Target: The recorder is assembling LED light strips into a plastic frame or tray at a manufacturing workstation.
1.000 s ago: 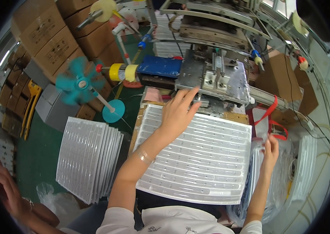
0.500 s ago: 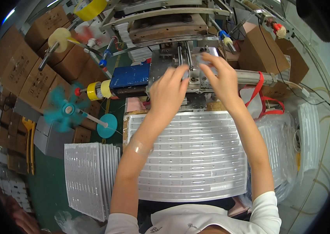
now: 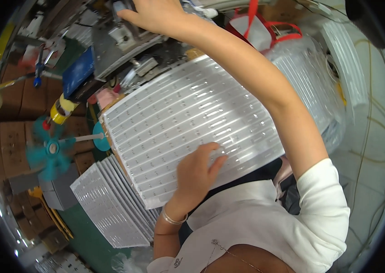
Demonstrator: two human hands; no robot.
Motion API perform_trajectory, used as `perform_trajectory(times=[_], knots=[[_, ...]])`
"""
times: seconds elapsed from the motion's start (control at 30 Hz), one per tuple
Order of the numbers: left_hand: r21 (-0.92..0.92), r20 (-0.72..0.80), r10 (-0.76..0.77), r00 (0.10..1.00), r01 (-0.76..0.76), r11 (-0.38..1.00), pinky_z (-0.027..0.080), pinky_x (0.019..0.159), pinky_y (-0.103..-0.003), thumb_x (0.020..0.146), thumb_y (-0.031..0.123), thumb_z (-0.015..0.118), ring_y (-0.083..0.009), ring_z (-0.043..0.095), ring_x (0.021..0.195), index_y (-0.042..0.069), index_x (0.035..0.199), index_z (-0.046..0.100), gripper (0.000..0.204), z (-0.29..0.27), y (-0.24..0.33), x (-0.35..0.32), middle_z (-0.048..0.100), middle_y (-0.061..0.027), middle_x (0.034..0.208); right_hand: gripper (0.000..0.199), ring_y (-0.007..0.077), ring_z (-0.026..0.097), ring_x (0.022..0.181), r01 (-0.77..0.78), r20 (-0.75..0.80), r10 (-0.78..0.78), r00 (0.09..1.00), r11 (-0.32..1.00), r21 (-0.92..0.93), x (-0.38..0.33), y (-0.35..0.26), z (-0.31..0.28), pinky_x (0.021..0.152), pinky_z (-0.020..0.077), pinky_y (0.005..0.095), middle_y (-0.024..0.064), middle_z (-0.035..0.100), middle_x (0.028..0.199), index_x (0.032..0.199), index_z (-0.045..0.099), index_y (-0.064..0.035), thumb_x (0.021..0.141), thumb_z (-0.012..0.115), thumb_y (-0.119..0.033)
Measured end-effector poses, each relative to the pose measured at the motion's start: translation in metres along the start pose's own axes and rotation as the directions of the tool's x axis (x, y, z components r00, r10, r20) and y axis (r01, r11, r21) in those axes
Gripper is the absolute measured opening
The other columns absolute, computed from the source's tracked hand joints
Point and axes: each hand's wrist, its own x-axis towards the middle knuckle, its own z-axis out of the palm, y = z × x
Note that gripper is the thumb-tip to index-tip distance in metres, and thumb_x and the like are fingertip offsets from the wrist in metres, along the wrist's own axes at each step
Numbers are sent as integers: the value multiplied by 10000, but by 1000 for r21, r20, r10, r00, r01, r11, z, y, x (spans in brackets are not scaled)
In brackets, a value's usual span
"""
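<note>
My left hand point(image 3: 195, 175) is low over the near edge of a large white ridged sheet point(image 3: 156, 113), which carries rows of small clear pieces. Its thumb and forefinger are spread, with a gap between the tips; glints there hide whether a clear piece lies between them. A thin bracelet circles that wrist. Reaching across the sheet's far side, my right hand point(image 3: 154, 16) is at the machine point(image 3: 124, 54) at the top. Its thumb points left beside a small pale-blue part; the other fingers are cut off by the upper edge.
Several similar sheets point(image 3: 110, 204) stand stacked at the left, near a turning teal fan point(image 3: 52, 146). Cardboard boxes point(image 3: 10, 109) line the far left. A plastic-wrapped stack point(image 3: 301, 82) and a red-handled bag point(image 3: 254, 34) are on the right.
My left hand has drawn back from the machine to the sheet's near edge. My right hand stays by the machine. The view has turned, so the sheet now appears slanted.
</note>
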Motion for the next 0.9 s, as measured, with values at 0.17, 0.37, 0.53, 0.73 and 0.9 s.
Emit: perform_trajectory(times=[0.17, 0.37, 0.53, 0.73, 0.9], knots=[[111, 156, 405, 901, -423, 899, 427, 538, -291, 798, 156, 686, -171, 562, 620, 55, 983, 590, 231, 64, 12, -14, 618, -47, 863, 191, 287, 635, 757, 57, 114, -78, 990, 983, 177, -64, 32, -71, 664, 484, 416, 78, 652, 789, 901, 650, -103, 799, 602, -257], [435, 348, 362, 865, -491, 754, 370, 536, -307, 742, 48, 605, -168, 510, 611, 60, 1047, 570, 306, 92, 2, -27, 537, -43, 798, 147, 269, 625, 722, -51, 813, -81, 576, 990, 135, -168, 31, -226, 604, 498, 371, 102, 621, 806, 937, 655, -112, 816, 593, -169], [412, 241, 383, 892, -451, 792, 389, 567, -343, 697, 37, 581, -195, 526, 651, 43, 1029, 556, 333, 94, 3, -21, 525, -73, 813, 248, 229, 607, 783, 141, 902, -194, 386, 979, 150, -250, 38, -256, 647, 508, 333, 65, 568, 885, 992, 659, -139, 760, 585, -92], [112, 189, 223, 956, -247, 963, 430, 675, -448, 701, 29, 541, -368, 516, 774, 12, 906, 524, 207, 119, 21, -19, 518, -156, 874, 133, 282, 594, 723, 54, 878, -125, 461, 992, 113, -257, 40, -253, 630, 501, 361, 113, 535, 870, 849, 588, -82, 719, 613, -87], [246, 170, 509, 843, -537, 807, 400, 824, -389, 745, 90, 532, -238, 507, 893, 39, 959, 570, 223, 153, 17, -14, 519, -83, 935, 190, 343, 576, 721, -245, 851, 80, 520, 968, 58, -217, 28, -262, 642, 487, 383, 127, 514, 855, 870, 544, -25, 691, 609, -29]])
